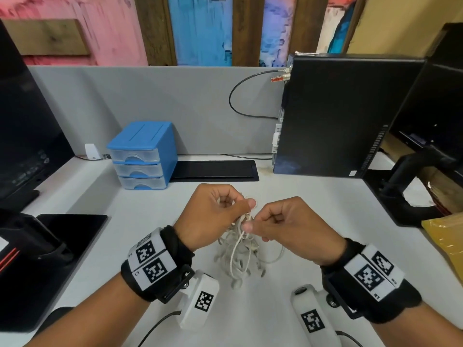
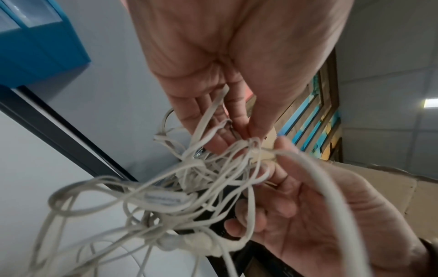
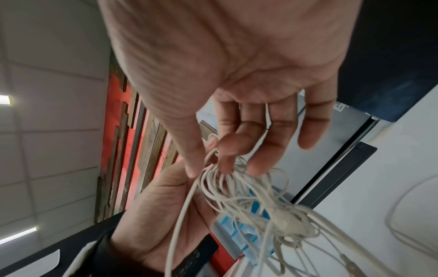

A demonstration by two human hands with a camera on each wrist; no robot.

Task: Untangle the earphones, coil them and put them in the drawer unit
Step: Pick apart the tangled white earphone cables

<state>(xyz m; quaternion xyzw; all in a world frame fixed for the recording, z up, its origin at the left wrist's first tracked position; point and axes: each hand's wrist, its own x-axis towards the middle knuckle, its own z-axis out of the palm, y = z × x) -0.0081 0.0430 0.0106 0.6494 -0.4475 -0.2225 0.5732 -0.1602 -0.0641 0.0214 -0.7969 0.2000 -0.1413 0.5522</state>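
Observation:
A tangled bundle of white earphones (image 1: pixel 241 254) hangs above the white desk between my two hands. My left hand (image 1: pixel 220 214) pinches the top of the tangle with thumb and fingers; the same earphones (image 2: pixel 189 187) show as knotted loops below my left hand (image 2: pixel 239 120). My right hand (image 1: pixel 273 225) pinches a strand just right of the knot. In the right wrist view my right hand (image 3: pixel 213 166) holds strands of the earphones (image 3: pixel 255 202) between thumb and fingertips. The blue drawer unit (image 1: pixel 142 156) stands at the back left, all three drawers closed.
A black computer tower (image 1: pixel 343 116) stands at the back right, a black pad (image 1: pixel 215 170) lies beside the drawers. Monitors flank the desk on both sides, and a yellow packet (image 1: pixel 448 236) lies at the right edge. A grey partition (image 1: pixel 150 96) closes the back.

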